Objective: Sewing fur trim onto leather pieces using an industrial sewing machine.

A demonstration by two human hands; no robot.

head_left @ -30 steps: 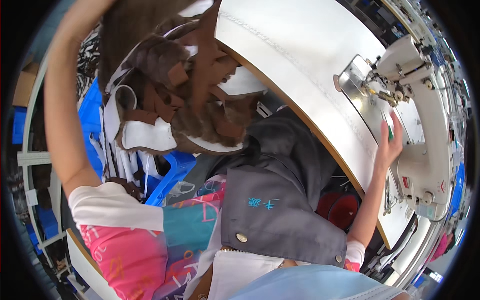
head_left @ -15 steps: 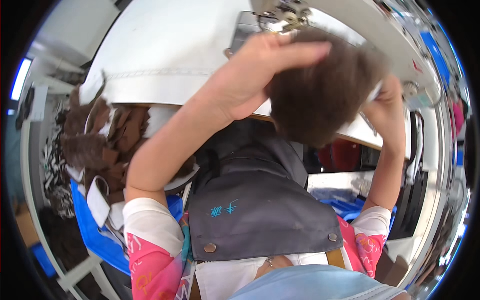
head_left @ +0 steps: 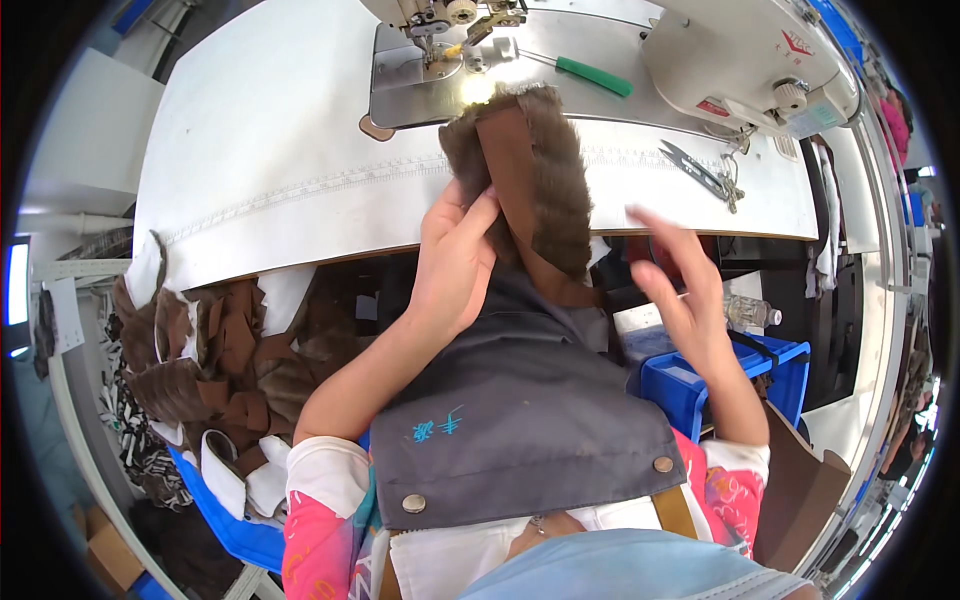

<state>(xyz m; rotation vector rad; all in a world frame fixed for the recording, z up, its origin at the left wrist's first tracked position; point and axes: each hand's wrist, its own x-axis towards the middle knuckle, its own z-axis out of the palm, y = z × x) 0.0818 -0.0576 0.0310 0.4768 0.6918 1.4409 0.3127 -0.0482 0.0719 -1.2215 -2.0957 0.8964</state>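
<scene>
A brown faux-fur fabric piece (head_left: 560,180) hangs over the front edge of the sewing table, its smooth brown backing showing along the middle. My left hand (head_left: 458,250) pinches its left side between thumb and fingers. Off to the right of the fabric, my right hand (head_left: 685,285) is in the air, holding nothing, its fingers apart and somewhat blurred. Just beyond the fabric's far end stands the sewing machine's needle and presser foot (head_left: 432,50), lit by a small lamp.
A green-handled tool (head_left: 594,76) lies on the machine bed, and thread snips (head_left: 700,170) rest on the white table (head_left: 270,150). Brown fur pieces (head_left: 230,340) are heaped at the left above a blue bin (head_left: 235,530). Another blue bin (head_left: 675,385) stands at the right, near a clear bottle (head_left: 750,312).
The fur piece has come down and left from in front of the machine head and now lies lengthwise, backing exposed. My right hand has let go of it and moved down.
</scene>
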